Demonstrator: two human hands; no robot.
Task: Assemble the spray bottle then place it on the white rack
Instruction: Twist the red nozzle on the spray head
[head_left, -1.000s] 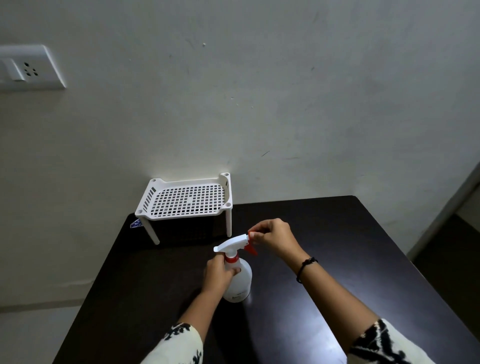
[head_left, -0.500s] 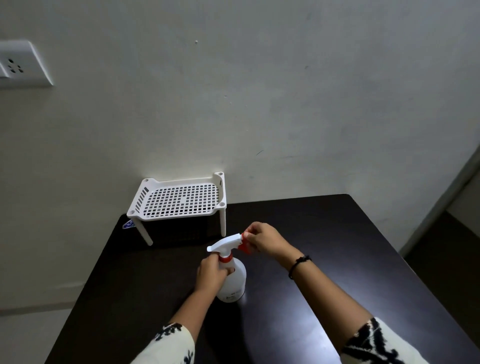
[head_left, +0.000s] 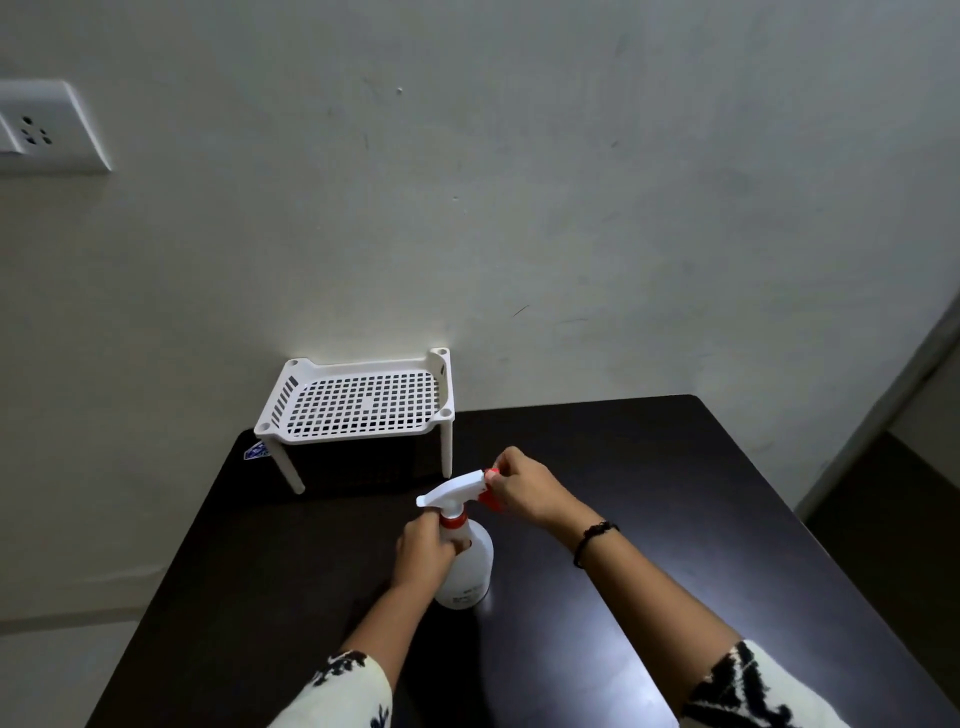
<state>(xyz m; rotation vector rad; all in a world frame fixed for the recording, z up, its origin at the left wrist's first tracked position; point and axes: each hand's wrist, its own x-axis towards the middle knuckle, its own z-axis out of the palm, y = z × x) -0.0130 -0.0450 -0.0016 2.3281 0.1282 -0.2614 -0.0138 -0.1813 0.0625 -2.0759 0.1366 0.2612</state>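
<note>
Bottle: translucent white plastic spray bottle (head_left: 467, 566) upright, lower centre of the dark tabletop (head_left: 649, 519).
Left hand (head_left: 426, 545): wrapped around its neck.
Right hand (head_left: 524, 486): pinching the white-and-red trigger head (head_left: 454, 491) (seemingly seated, still being tightened).
Left: white perforated plastic rack (head_left: 363, 402), centre-left, holds 0 items.

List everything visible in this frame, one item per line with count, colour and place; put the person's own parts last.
spray bottle: 1, translucent white body, red collar, standing on the table, centre.
spray head: 1, white with red trigger and nozzle tip, on the bottle's neck.
rack: 1, white, perforated top, four legs, back left of the table against the wall.
table: 1, dark brown to black.
sticker: 1, blue and white, table's back left corner.
wall socket: 1, white, wall, upper left.
bracelet: 1, black, right wrist.
sleeves: 2, white with black pattern, bottom edge.
left hand: gripping the bottle's neck.
right hand: gripping the spray head's nozzle end.
</note>
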